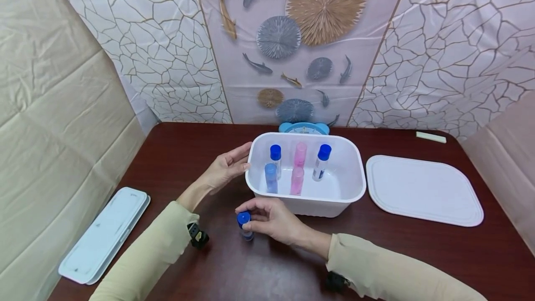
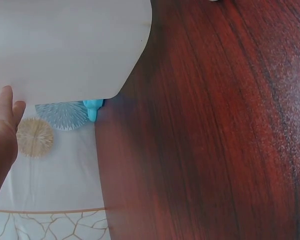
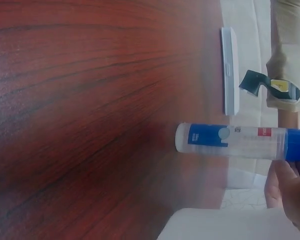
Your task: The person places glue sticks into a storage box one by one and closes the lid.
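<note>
A small clear bottle with a blue cap (image 1: 244, 218) and a blue label stands upright in front of a white plastic tub (image 1: 328, 206). My right hand (image 1: 273, 219) pinches it by the cap; in the right wrist view the bottle (image 3: 230, 141) shows its label and rounded base. At the tub's left side my left hand (image 1: 225, 168) touches the wall and rim with fingers fairly straight. Inside the tub stand two blue-capped clear bottles (image 1: 321, 161), a light-blue bottle (image 1: 270, 179) and two pink ones (image 1: 297, 181).
A white lid (image 1: 424, 189) lies right of the tub on the dark red-brown table (image 1: 288, 268). White flat panels (image 1: 104, 233) lie at the left edge. Behind the tub sits a blue dial scale or clock (image 1: 304, 127); a small pale strip (image 1: 431, 137) lies at back right.
</note>
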Demonstrator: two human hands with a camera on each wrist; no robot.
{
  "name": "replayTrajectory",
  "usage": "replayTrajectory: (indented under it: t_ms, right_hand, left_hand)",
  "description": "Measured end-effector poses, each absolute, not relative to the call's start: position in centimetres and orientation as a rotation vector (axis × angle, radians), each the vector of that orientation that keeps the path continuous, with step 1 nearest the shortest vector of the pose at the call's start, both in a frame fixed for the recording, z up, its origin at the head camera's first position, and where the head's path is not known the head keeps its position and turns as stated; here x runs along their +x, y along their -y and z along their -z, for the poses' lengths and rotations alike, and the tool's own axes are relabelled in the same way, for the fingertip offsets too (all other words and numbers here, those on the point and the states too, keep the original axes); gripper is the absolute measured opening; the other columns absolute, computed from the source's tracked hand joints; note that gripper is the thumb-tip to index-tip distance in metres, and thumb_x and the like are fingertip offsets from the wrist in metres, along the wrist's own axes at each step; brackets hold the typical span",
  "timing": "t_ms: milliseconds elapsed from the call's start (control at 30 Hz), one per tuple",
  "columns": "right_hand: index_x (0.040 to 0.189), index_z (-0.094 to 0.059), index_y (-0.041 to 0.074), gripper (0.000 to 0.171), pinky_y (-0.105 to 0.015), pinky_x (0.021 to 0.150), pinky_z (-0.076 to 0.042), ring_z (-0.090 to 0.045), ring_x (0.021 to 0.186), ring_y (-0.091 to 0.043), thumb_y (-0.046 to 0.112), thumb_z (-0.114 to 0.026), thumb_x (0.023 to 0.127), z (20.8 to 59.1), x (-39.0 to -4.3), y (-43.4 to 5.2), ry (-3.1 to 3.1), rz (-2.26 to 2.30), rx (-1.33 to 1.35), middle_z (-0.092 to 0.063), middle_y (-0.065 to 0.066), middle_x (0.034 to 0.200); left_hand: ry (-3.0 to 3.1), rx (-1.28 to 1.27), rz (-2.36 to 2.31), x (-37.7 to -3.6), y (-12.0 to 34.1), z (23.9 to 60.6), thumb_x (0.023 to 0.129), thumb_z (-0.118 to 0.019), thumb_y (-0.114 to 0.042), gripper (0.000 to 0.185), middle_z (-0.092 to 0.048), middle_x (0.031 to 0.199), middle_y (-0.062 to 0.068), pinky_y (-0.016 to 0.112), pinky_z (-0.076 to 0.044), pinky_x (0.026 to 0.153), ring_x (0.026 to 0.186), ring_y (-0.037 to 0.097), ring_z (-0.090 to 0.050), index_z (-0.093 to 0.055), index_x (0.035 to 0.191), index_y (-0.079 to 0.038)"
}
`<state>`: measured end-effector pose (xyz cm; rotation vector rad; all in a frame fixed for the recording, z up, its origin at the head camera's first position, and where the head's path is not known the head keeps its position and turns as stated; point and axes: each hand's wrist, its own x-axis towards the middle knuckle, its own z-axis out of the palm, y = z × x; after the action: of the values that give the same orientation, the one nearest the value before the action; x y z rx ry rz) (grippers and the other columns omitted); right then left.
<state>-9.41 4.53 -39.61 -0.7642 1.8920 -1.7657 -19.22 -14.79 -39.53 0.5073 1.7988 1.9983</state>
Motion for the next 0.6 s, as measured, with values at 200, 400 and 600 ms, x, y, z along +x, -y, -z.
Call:
replayTrajectory:
  t_ms: [200,400,600]
  right_hand:
    - [0.119,-0.06,-0.002,0.035,-0.026,0.092,-0.051,-0.064,0.1,-0.014,0.007,-0.067,0.086,37.6,-8.8,-6.3,-1.841,1.794,-0.739,-0.061,-0.022,0.12]
    - [0.116,-0.06,-0.006,0.03,-0.026,0.085,-0.054,-0.065,0.097,-0.013,0.005,-0.063,0.089,33.7,-9.4,-10.2,-1.82,1.944,-0.95,-0.066,-0.018,0.113]
    - [0.116,-0.065,0.006,0.032,-0.024,0.084,-0.053,-0.066,0.1,-0.017,-0.007,-0.056,0.089,29.2,-11.2,-15.9,-1.882,2.142,-1.037,-0.069,-0.006,0.111]
  left_hand:
    - [-1.797,0.496,-1.998,-19.2,14.7,39.6,0.091,-0.057,0.0,0.064,-0.029,0.152,0.016,0.042,-0.035,0.106,0.138,0.031,-0.031,-0.027,0.148,-0.004]
    - [-1.791,0.473,-2.005,-19.2,14.7,39.6,0.092,-0.057,-0.001,0.064,-0.028,0.153,0.016,0.04,-0.036,0.106,0.139,0.031,-0.03,-0.026,0.148,-0.004]
    - [-1.797,0.421,-1.997,-19.2,14.7,39.6,0.091,-0.057,0.0,0.064,-0.027,0.153,0.015,0.035,-0.038,0.104,0.138,0.029,-0.031,-0.026,0.148,-0.005]
